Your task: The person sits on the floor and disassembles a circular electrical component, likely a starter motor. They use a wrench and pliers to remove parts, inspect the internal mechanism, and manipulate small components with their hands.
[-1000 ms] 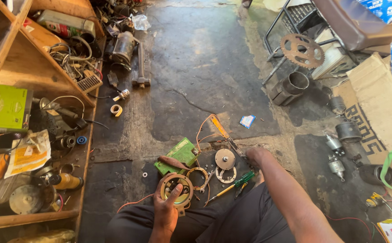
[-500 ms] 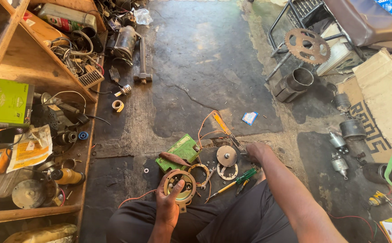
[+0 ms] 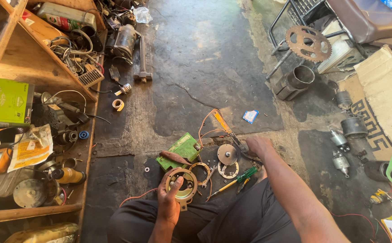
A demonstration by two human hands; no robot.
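My left hand [image 3: 169, 198] grips a round metal ring-shaped motor part [image 3: 182, 183] with copper windings, held just above my lap. My right hand [image 3: 258, 146] reaches out to the floor and rests on the dark end of an orange-handled tool [image 3: 228, 129]; its fingers are hidden, so the grip is unclear. Between the hands lie a round metal disc [image 3: 227, 154], a flat ring plate [image 3: 228, 170], a copper ring [image 3: 200, 172], a green-handled screwdriver [image 3: 238, 179], a green block [image 3: 179, 150] and a brown wooden handle [image 3: 174, 157].
A wooden shelf [image 3: 47, 94] on the left holds wires, boxes, cans and motor parts. A rusty sprocket [image 3: 308, 43], metal cylinder [image 3: 294, 82], cardboard [image 3: 383, 101] and small motors [image 3: 346, 130] lie at the right. A tape roll [image 3: 118, 104] and blue packet [image 3: 250, 116] lie on the dark concrete floor.
The view has shifted slightly. My left hand has lifted the ring part a little toward me. My right hand stays at the tool on the floor.
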